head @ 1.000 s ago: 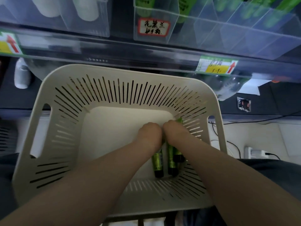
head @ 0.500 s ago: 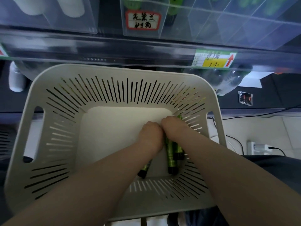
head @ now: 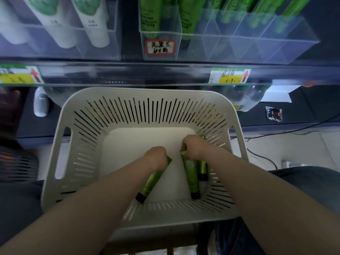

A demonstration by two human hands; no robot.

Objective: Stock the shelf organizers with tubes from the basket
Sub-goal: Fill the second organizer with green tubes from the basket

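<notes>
Both hands are reaching down into the basket (head: 147,94), taking one tube each. The left hand (head: 156,156) is curling round the crimped end of the left tube (head: 151,182). The right hand (head: 195,148) is gripping the crimped end of the right tube (head: 190,176). The left tube is lying diagonally on the basket floor, its black cap pointing toward the person and leftward. The right tube is running nearly front-to-back, cap toward the person. A third tube (head: 202,169) is lying just beside it, heading the same way. My judgement is that lifting crimp-first, clearing the slotted wall, then turning each to match the stocked tubes (head: 149,19) in the shelf organizer (head: 239,45) would work best.
</notes>
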